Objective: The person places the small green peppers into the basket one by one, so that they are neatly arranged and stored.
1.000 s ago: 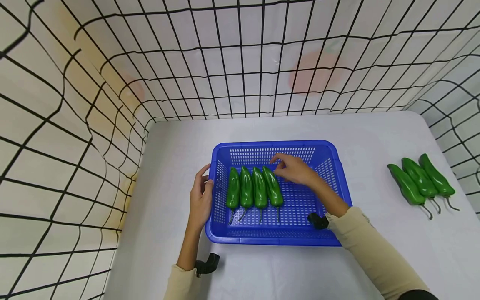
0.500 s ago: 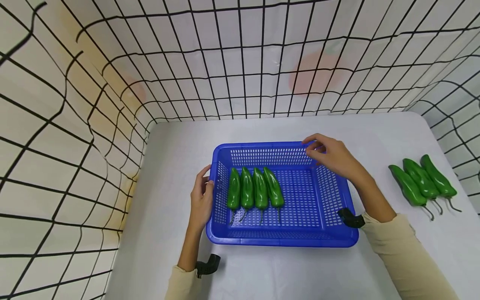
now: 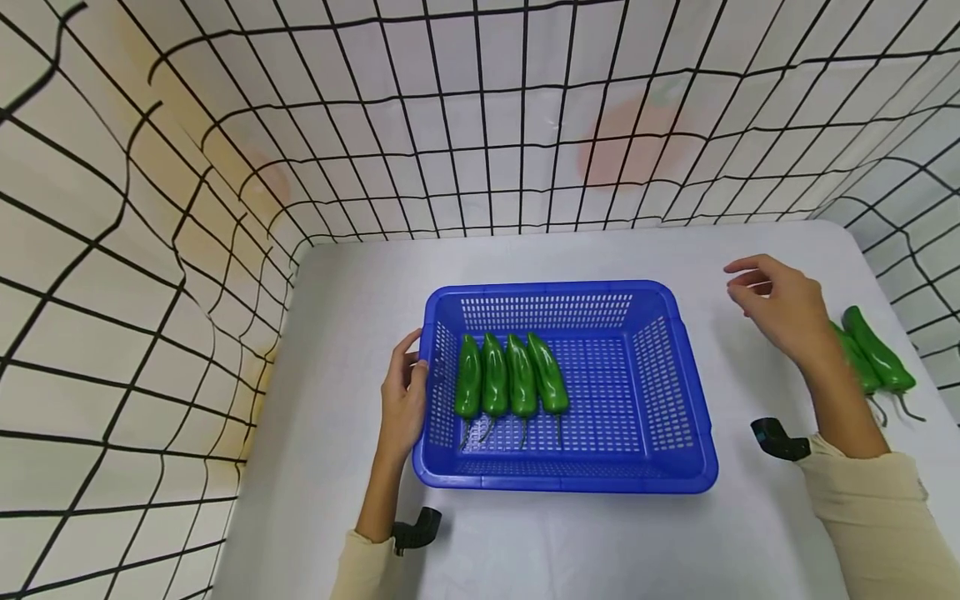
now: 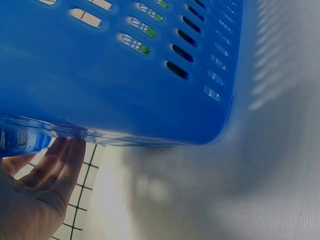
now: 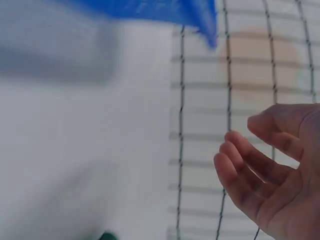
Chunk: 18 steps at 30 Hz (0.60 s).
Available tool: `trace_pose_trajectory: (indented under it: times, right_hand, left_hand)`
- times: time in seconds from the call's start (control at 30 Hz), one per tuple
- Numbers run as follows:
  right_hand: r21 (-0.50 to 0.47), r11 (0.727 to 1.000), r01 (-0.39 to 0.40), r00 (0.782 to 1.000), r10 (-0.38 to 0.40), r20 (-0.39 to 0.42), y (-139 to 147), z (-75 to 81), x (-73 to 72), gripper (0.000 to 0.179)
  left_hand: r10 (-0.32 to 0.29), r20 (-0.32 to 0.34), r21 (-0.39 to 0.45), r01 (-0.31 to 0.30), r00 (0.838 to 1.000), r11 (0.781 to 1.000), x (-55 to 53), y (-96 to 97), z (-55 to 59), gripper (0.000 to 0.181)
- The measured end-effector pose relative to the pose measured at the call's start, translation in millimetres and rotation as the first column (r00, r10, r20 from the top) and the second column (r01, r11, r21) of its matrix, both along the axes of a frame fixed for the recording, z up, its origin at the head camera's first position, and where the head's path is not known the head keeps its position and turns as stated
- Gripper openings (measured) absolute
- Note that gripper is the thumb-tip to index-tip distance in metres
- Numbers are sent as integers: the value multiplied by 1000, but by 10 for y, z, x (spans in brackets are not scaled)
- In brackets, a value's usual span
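Well, the blue basket point(image 3: 562, 482) is standing upright in the middle of the frame, on the white bench point(image 3: 337, 417). Four green peppers point(image 3: 494, 379) are lying side by side in its left half, their stems pointing toward the bottom edge and the rightmost one leaning with its tip to the left. The left hand point(image 3: 402, 400), at center left, is touching the basket's left rim from outside; in the left wrist view its fingers are reaching up under the rim, relaxed and nearly straight rather than clenched. The right hand point(image 3: 783, 308) is hovering over the bench at the right of the frame, holding nothing, its fingers bending loosely and its thumb standing apart from them. Just beyond the right forearm, near the right edge, more peppers point(image 3: 879, 350) are lying on the bench; two are showing, the forearm partly covering one. Beige sleeves point(image 3: 877, 525) are covering both arms, and a black device point(image 3: 782, 442) is sticking out at each wrist. Black mesh point(image 3: 525, 87) is rising behind the bench, filling the top of the frame.
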State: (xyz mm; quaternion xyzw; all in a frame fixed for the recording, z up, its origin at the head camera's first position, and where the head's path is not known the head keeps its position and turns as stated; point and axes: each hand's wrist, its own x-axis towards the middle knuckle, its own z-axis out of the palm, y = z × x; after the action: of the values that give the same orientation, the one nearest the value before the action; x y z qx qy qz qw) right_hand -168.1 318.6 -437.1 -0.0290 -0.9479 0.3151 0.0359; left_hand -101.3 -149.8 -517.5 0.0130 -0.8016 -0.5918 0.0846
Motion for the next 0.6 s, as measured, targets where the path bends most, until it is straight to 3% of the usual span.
trace_pose_trajectory:
  times: [0.27,0.5,0.6]
  right_hand:
    - [57,990,129,989,-133,70,489,-239,71,40]
    - [64,981,185,969,-192,154,750,-430,120,44]
    - [93,978,185,965,-199,173,809,-490,136,44]
  left_hand:
    - [-2,1,6,2,1000,1000,0,-18,-4,46]
    - [-5,8,13,5,1000,1000,89,83,383,46]
    - [-1,5,11,0,1000,1000,91,89,382,46]
